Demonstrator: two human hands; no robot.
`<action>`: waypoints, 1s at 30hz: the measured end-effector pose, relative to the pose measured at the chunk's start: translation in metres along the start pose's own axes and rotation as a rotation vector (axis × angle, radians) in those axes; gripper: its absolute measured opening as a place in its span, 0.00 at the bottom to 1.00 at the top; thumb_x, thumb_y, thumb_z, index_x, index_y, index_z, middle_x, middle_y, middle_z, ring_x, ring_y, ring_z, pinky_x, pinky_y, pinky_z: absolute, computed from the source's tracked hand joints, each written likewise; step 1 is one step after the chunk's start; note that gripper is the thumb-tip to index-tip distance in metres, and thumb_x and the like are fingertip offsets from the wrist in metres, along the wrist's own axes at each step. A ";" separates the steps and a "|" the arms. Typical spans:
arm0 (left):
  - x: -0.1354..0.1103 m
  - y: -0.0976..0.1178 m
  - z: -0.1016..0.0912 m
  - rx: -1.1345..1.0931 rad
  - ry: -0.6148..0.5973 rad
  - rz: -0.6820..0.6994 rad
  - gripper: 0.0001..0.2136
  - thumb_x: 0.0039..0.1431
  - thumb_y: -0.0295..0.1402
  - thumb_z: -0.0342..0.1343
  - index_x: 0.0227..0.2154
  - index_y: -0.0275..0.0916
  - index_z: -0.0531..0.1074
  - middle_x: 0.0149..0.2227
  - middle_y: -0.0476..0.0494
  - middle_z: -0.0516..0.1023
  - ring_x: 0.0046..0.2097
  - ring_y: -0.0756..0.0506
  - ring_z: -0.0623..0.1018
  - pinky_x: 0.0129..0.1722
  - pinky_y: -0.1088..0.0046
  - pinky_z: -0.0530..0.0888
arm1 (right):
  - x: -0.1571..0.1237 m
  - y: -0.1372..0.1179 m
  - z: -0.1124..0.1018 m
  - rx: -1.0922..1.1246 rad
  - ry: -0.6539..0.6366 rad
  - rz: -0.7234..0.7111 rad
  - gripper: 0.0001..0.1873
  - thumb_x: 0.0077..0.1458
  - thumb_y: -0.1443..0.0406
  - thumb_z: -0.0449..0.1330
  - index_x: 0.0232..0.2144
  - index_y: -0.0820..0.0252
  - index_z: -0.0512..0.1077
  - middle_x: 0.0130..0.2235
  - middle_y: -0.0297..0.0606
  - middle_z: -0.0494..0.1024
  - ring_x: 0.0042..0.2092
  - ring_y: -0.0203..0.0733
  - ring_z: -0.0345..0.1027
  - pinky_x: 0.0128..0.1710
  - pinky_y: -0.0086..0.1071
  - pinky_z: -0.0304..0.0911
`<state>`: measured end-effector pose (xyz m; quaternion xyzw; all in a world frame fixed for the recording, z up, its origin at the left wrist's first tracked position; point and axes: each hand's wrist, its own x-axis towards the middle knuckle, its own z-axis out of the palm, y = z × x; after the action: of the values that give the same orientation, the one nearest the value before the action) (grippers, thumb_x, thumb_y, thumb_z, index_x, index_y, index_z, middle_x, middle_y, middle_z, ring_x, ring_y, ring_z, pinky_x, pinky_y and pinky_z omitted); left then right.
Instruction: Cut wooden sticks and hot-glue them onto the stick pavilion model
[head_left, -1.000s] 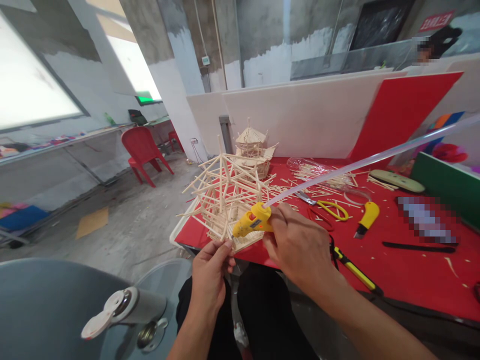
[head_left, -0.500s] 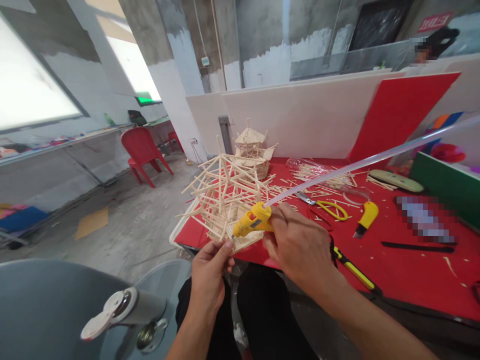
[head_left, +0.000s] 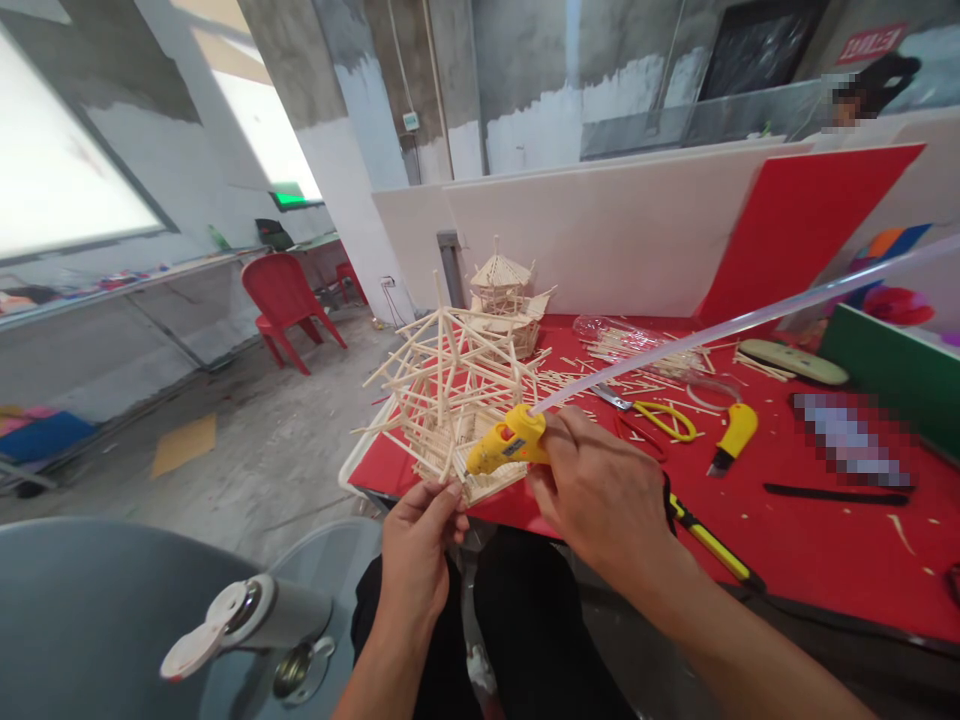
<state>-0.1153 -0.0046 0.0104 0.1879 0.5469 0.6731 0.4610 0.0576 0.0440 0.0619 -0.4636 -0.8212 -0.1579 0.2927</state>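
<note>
My right hand (head_left: 592, 480) is wrapped round a yellow hot glue gun (head_left: 507, 440), and a long clear glue stick (head_left: 675, 342) sticks out of its back end. The gun's nozzle points down and left at the near corner of a pavilion model (head_left: 444, 372) made of thin wooden sticks. At that same corner, the thumb and fingers of my left hand (head_left: 421, 530) are pinched on the model's edge, close to the nozzle. Which small piece lies between the fingertips is hidden. Behind it stands a second stick model (head_left: 504, 290) with a pointed roof.
The red tabletop (head_left: 832, 560) holds yellow-handled scissors (head_left: 664, 420), a yellow cutter (head_left: 733, 438), a yellow-black knife (head_left: 709, 540) and loose sticks (head_left: 645, 350). At lower left, an open white flask (head_left: 277, 612) stands beside a metal lid (head_left: 300, 670). A person (head_left: 862, 95) is beyond the partition.
Almost nothing differs. The glue gun and my right hand have shifted very slightly; my left hand keeps its pinch at the model's corner.
</note>
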 end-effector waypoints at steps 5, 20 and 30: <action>0.000 -0.001 0.000 0.004 0.003 0.006 0.16 0.36 0.34 0.71 0.28 0.33 0.74 0.21 0.51 0.75 0.19 0.55 0.71 0.17 0.83 0.65 | -0.001 0.000 -0.001 -0.007 -0.005 0.005 0.20 0.54 0.66 0.59 0.49 0.62 0.67 0.40 0.37 0.76 0.38 0.41 0.71 0.33 0.33 0.58; 0.001 -0.001 0.000 0.018 0.015 0.011 0.15 0.36 0.34 0.71 0.27 0.33 0.75 0.20 0.51 0.75 0.19 0.55 0.71 0.17 0.83 0.65 | -0.002 0.001 -0.003 -0.016 -0.013 0.004 0.18 0.54 0.66 0.57 0.48 0.61 0.68 0.43 0.39 0.77 0.38 0.41 0.72 0.33 0.34 0.58; 0.000 0.001 0.001 0.012 0.017 0.011 0.15 0.36 0.33 0.71 0.27 0.34 0.74 0.20 0.52 0.75 0.19 0.55 0.71 0.17 0.83 0.65 | -0.002 0.000 -0.004 -0.022 -0.031 0.006 0.19 0.55 0.67 0.56 0.50 0.61 0.67 0.45 0.42 0.77 0.39 0.42 0.72 0.33 0.33 0.59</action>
<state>-0.1150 -0.0040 0.0118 0.1878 0.5537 0.6740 0.4516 0.0598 0.0406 0.0634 -0.4714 -0.8226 -0.1587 0.2754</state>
